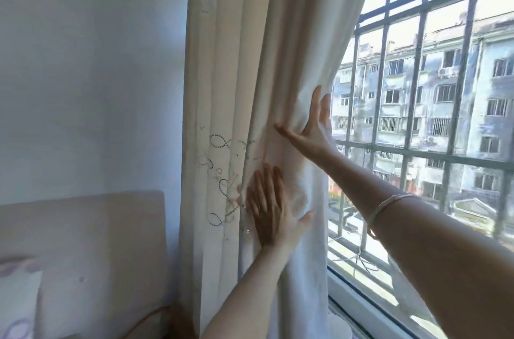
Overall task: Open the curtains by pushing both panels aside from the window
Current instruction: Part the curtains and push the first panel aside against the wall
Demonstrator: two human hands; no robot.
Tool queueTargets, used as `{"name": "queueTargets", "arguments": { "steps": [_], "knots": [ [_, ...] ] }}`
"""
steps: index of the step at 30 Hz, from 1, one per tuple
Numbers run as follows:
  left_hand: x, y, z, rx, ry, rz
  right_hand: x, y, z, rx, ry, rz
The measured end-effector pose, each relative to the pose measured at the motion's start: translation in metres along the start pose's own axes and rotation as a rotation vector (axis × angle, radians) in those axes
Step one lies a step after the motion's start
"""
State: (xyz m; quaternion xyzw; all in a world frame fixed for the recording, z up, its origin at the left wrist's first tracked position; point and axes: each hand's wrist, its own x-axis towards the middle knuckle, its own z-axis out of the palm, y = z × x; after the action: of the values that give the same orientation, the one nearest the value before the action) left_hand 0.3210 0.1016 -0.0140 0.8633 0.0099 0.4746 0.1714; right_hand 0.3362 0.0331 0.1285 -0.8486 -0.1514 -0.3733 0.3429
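Observation:
A cream curtain panel (pixel 250 60) with dotted embroidery hangs bunched in folds at the left side of the window (pixel 434 105). My left hand (pixel 271 208) lies flat against the fabric with fingers spread, low on the bunch. My right hand (pixel 311 127) presses higher up at the curtain's right edge, palm on the cloth, fingers apart, thumb pointing left. A thin white bracelet circles my right forearm. No second panel shows in this view.
A white wall (pixel 91 60) stands left of the curtain. Below it is a beige padded headboard (pixel 83 241) and a pillow (pixel 16 305) with a purple pattern. Metal bars (pixel 417 66) cover the window, with apartment buildings beyond. The white sill (pixel 361 308) runs bottom right.

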Motion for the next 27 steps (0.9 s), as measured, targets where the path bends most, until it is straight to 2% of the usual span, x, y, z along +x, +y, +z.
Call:
{"name": "queueTargets", "arguments": {
  "steps": [17,23,27],
  "knots": [
    [0.136,-0.163,0.119,0.221,0.094,-0.056,0.139,0.006,0.200,0.116,-0.138,-0.099],
    [0.194,-0.209,0.151,0.329,0.168,-0.081,0.197,0.000,0.264,0.214,-0.118,-0.151],
    [0.225,-0.241,0.169,0.353,0.217,-0.081,0.227,-0.011,0.303,0.173,-0.117,-0.152]
  ]
}}
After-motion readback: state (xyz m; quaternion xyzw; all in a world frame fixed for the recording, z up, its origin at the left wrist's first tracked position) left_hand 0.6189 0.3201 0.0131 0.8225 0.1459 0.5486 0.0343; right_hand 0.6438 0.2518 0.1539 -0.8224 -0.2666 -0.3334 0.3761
